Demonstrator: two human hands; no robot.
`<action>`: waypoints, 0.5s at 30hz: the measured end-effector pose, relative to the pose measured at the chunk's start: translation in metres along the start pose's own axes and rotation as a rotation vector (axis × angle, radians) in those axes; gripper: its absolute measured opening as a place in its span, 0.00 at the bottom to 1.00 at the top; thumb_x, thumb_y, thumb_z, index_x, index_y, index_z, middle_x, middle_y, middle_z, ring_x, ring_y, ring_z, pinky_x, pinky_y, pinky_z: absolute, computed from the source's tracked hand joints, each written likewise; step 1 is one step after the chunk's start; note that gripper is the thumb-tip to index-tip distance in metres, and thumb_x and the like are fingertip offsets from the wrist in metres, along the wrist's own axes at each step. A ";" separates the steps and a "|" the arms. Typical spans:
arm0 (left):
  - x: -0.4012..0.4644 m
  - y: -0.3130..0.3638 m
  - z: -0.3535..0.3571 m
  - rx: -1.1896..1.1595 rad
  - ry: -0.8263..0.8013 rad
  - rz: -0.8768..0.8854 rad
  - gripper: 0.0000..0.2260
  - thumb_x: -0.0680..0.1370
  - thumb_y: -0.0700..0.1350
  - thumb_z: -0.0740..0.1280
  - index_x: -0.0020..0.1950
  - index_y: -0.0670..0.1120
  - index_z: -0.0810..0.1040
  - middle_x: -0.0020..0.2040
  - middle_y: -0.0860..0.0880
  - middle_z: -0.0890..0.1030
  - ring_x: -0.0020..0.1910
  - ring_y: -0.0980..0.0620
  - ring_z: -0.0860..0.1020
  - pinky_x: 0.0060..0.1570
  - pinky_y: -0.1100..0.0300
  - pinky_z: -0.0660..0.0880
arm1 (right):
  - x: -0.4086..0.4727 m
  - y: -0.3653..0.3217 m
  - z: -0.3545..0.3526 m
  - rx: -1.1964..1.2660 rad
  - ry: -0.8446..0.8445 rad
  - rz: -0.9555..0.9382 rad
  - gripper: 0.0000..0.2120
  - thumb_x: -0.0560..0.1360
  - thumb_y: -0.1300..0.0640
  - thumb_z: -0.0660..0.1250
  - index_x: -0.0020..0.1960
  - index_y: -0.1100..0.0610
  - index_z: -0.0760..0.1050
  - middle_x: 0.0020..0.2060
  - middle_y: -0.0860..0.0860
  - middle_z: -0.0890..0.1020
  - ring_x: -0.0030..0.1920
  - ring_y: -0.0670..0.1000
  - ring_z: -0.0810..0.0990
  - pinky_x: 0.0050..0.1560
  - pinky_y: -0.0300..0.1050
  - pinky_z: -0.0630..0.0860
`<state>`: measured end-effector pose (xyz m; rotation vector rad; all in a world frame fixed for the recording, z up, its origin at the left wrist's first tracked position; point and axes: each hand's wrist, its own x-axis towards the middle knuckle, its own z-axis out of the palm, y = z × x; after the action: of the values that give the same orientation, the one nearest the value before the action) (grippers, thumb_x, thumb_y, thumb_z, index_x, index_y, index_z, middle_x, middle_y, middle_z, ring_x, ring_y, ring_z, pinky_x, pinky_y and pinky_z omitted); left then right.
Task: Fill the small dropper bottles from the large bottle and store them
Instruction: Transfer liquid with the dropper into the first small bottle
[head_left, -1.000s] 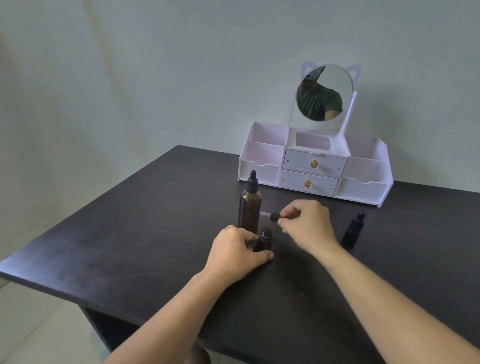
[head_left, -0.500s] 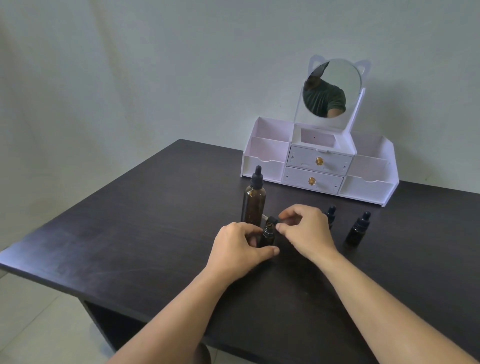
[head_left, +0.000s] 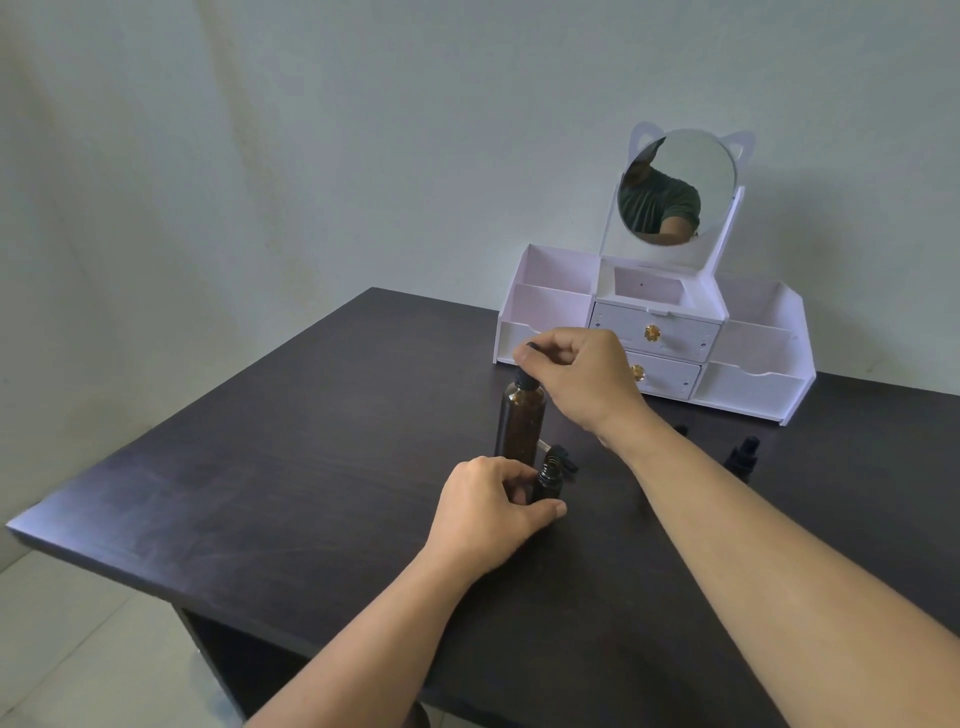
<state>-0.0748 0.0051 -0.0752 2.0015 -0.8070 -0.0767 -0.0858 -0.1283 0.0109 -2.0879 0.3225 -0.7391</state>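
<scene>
Right hand: the right hand is raised over the large bottle, its thumb and fingers curled round and pinching the black dropper cap at the bottle's top.
Left hand: the left hand rests on the table, fingers and thumb wrapped round the open small bottle and holding it upright.
Key relation: the large bottle stands just behind the open small bottle, nearly touching it; both long axes are vertical, so the larger mouth sits well above the smaller one.
Nearer hand: the right hand is already on the large bottle's cap; the left is low and in front, bracing the receiver.
Loose dropper: the small bottle's own dropper lies on its side on the table just behind and right of the open neck, its glass tube pointing toward the large bottle's foot.
Likely next move: judged from the grip, the cap has to turn and lift straight up, then travel forward and down to the small neck.
Risk: nothing steadies the large bottle but the twisting hand, so it may rock.
Other bottles: two capped small bottles stand to the right, one largely hidden behind the right forearm.
Storage: the white organiser with mirror stands at the back, well apart.
</scene>
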 end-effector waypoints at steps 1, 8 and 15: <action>0.000 0.000 0.000 -0.004 0.001 0.001 0.21 0.69 0.56 0.76 0.58 0.48 0.82 0.36 0.54 0.79 0.34 0.57 0.77 0.37 0.65 0.75 | 0.001 0.000 0.001 0.002 0.014 -0.009 0.04 0.74 0.54 0.71 0.45 0.53 0.84 0.38 0.46 0.84 0.41 0.44 0.83 0.46 0.40 0.79; 0.001 -0.001 0.001 -0.001 -0.004 0.008 0.17 0.69 0.55 0.76 0.53 0.48 0.83 0.35 0.52 0.80 0.33 0.57 0.76 0.40 0.59 0.77 | 0.004 -0.001 0.001 0.018 0.102 -0.050 0.06 0.75 0.57 0.70 0.46 0.58 0.85 0.37 0.50 0.85 0.39 0.49 0.84 0.44 0.43 0.81; 0.002 -0.002 0.003 -0.019 0.010 0.004 0.19 0.69 0.55 0.77 0.56 0.49 0.82 0.33 0.56 0.77 0.31 0.59 0.74 0.34 0.68 0.70 | 0.007 -0.004 -0.002 0.034 0.063 -0.061 0.05 0.75 0.58 0.70 0.45 0.58 0.84 0.37 0.51 0.85 0.39 0.48 0.84 0.45 0.41 0.80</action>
<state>-0.0733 0.0030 -0.0780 1.9808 -0.8010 -0.0715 -0.0817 -0.1306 0.0175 -2.0534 0.2804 -0.8424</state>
